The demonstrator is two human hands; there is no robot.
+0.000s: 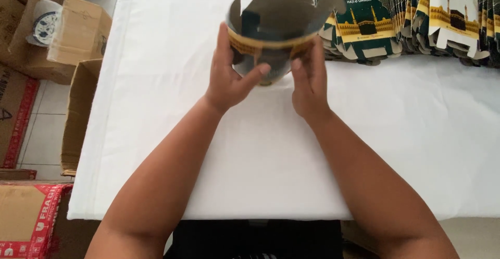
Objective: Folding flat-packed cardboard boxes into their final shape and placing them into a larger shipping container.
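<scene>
Head view: both hands grip a half-folded cardboard box blank (271,29) above the white table (364,134), just left of the fanned stack of flat blanks (411,19). The left hand (229,76) closes round its left wall, thumb pressed on the underside; the right hand (308,79) clasps its right side. Folding goes best, I judge, with both walls held square while thumbs press the bottom flaps. Brown cartons (78,35) stand left of the table.

One head-worn camera looks steeply down from above the person's chest, facing forward across the white table (260,155). It sits close: both forearms run up from six o'clock and fill the lower half. Floor and cardboard boxes (78,29) show at nine o'clock, stacked flat cartons (416,19) at one o'clock.
</scene>
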